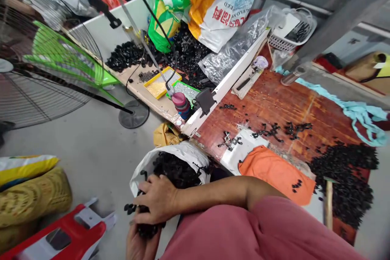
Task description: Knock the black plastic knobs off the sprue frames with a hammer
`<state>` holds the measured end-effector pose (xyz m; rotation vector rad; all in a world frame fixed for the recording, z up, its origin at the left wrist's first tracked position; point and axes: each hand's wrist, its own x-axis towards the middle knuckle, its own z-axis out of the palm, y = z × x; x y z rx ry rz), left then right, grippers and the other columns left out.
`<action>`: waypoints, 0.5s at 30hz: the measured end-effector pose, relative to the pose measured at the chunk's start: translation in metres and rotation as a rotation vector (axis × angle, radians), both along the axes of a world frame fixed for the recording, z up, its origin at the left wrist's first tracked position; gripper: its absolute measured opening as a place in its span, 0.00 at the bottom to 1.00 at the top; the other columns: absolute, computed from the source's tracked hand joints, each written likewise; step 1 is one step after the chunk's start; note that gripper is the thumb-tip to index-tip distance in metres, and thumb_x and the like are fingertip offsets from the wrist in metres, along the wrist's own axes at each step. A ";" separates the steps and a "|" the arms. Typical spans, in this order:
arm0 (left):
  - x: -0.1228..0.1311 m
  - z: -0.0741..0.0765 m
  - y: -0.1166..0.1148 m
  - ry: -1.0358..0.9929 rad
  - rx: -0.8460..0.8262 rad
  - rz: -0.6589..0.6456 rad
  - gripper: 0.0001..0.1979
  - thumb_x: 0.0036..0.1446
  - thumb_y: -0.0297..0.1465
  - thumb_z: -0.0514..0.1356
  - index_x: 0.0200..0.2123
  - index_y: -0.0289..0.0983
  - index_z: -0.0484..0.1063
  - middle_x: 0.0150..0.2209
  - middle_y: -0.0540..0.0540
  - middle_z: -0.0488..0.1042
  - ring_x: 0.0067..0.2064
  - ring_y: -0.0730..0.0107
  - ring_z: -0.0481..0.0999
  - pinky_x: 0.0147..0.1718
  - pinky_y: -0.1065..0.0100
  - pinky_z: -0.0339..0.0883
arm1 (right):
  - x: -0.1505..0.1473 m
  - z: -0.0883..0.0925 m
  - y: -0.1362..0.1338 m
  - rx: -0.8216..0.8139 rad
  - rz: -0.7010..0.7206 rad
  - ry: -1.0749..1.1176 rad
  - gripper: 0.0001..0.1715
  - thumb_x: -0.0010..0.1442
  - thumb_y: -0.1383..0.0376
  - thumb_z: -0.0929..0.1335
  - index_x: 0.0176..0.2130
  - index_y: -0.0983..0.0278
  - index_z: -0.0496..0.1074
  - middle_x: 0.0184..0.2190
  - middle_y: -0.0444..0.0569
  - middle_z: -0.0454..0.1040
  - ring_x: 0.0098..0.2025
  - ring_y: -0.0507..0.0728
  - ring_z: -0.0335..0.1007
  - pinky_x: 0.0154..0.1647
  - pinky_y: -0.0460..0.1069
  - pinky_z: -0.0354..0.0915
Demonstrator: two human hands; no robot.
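My right hand (160, 200) reaches across beside the mouth of a white sack (137, 170). Its fingers curl over a clump of small black plastic parts (148, 229), some of which stick out past the fingertips. Underneath, my left hand (143, 245) is cupped around the same clump, its fingers partly hidden by the parts. Inside the sack lies a heap of similar black parts (175, 170). The exact kind of these parts is too small to make out.
To the right, a reddish wooden table (268, 97) bears an orange cloth (274, 172), a hammer (329, 203) and a black heap (344, 183). Ahead, a walled bench (158, 105) holds yellow (157, 89) and green trays (185, 91). A fan (45, 81) stands left, above a red stool-like object (63, 235).
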<state>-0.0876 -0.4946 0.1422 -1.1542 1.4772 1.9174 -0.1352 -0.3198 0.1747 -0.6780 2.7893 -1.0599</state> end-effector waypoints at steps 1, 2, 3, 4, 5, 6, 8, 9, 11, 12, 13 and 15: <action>-0.004 -0.007 -0.005 -0.013 -0.027 0.042 0.19 0.59 0.35 0.57 0.51 0.57 0.76 0.40 0.53 0.83 0.42 0.64 0.81 0.36 0.67 0.77 | -0.001 -0.013 -0.009 0.005 0.022 -0.015 0.32 0.65 0.39 0.62 0.57 0.55 0.71 0.59 0.50 0.69 0.51 0.65 0.65 0.43 0.61 0.71; -0.010 -0.014 -0.008 -0.040 -0.029 0.065 0.18 0.58 0.33 0.58 0.50 0.54 0.76 0.38 0.52 0.82 0.39 0.65 0.80 0.36 0.66 0.77 | -0.001 -0.027 -0.016 0.021 0.033 -0.042 0.33 0.66 0.41 0.63 0.60 0.56 0.68 0.62 0.51 0.66 0.54 0.66 0.64 0.46 0.64 0.71; -0.015 -0.023 -0.010 -0.074 -0.013 0.063 0.16 0.57 0.32 0.58 0.49 0.50 0.76 0.36 0.51 0.81 0.36 0.66 0.79 0.36 0.65 0.77 | -0.001 -0.039 -0.019 0.043 0.036 -0.072 0.33 0.66 0.44 0.65 0.61 0.59 0.66 0.65 0.54 0.64 0.57 0.68 0.63 0.48 0.68 0.70; -0.021 -0.031 -0.012 -0.103 0.007 0.036 0.15 0.57 0.32 0.60 0.48 0.48 0.76 0.35 0.50 0.79 0.34 0.68 0.78 0.36 0.63 0.77 | 0.002 -0.050 -0.019 0.058 0.037 -0.095 0.32 0.66 0.47 0.66 0.62 0.61 0.65 0.66 0.56 0.62 0.60 0.70 0.60 0.51 0.70 0.68; -0.025 -0.040 -0.013 -0.123 0.025 0.002 0.15 0.56 0.32 0.61 0.48 0.47 0.75 0.35 0.50 0.78 0.32 0.69 0.77 0.37 0.62 0.77 | 0.006 -0.058 -0.015 0.063 0.041 -0.110 0.31 0.66 0.51 0.68 0.62 0.62 0.65 0.67 0.57 0.61 0.62 0.70 0.58 0.52 0.70 0.67; -0.029 -0.048 -0.014 -0.127 0.036 -0.034 0.17 0.56 0.32 0.62 0.50 0.47 0.74 0.37 0.50 0.78 0.33 0.70 0.77 0.37 0.62 0.78 | 0.011 -0.064 -0.008 0.051 0.051 -0.113 0.29 0.66 0.55 0.68 0.62 0.61 0.65 0.67 0.56 0.62 0.62 0.69 0.58 0.53 0.68 0.67; -0.031 -0.063 -0.014 -0.104 0.026 -0.112 0.24 0.55 0.33 0.64 0.56 0.51 0.70 0.45 0.50 0.77 0.37 0.69 0.78 0.38 0.62 0.78 | 0.028 -0.072 0.015 0.006 0.071 -0.119 0.24 0.66 0.58 0.68 0.60 0.54 0.67 0.65 0.48 0.66 0.59 0.62 0.63 0.54 0.60 0.68; -0.031 -0.068 -0.013 -0.096 0.010 -0.159 0.28 0.55 0.33 0.65 0.60 0.54 0.67 0.50 0.50 0.76 0.40 0.68 0.78 0.39 0.63 0.78 | 0.038 -0.075 0.031 -0.013 0.059 -0.135 0.21 0.66 0.59 0.68 0.58 0.51 0.69 0.62 0.44 0.69 0.56 0.58 0.65 0.54 0.56 0.67; -0.027 -0.076 -0.009 -0.089 -0.058 -0.246 0.36 0.56 0.35 0.65 0.66 0.58 0.59 0.59 0.47 0.70 0.46 0.66 0.78 0.40 0.64 0.78 | 0.061 -0.083 0.067 -0.016 -0.054 -0.201 0.18 0.66 0.63 0.66 0.55 0.51 0.72 0.56 0.42 0.73 0.54 0.56 0.67 0.58 0.54 0.65; -0.024 -0.078 -0.006 -0.078 -0.104 -0.286 0.39 0.56 0.36 0.65 0.69 0.58 0.54 0.63 0.46 0.67 0.49 0.65 0.77 0.40 0.65 0.77 | 0.072 -0.089 0.085 -0.001 -0.159 -0.249 0.21 0.66 0.68 0.65 0.56 0.54 0.72 0.55 0.46 0.73 0.57 0.57 0.66 0.60 0.54 0.63; -0.022 -0.079 -0.002 -0.057 -0.139 -0.329 0.42 0.56 0.37 0.66 0.70 0.58 0.50 0.66 0.45 0.63 0.53 0.63 0.76 0.42 0.66 0.77 | 0.082 -0.097 0.101 0.022 -0.286 -0.301 0.24 0.65 0.72 0.62 0.58 0.58 0.71 0.56 0.51 0.72 0.59 0.58 0.64 0.61 0.56 0.62; -0.018 -0.079 0.006 0.029 -0.150 -0.400 0.46 0.56 0.39 0.66 0.72 0.59 0.45 0.70 0.45 0.56 0.62 0.59 0.71 0.46 0.66 0.75 | 0.096 -0.117 0.125 0.055 -0.465 -0.407 0.29 0.63 0.75 0.62 0.62 0.62 0.67 0.59 0.57 0.69 0.61 0.61 0.63 0.63 0.59 0.61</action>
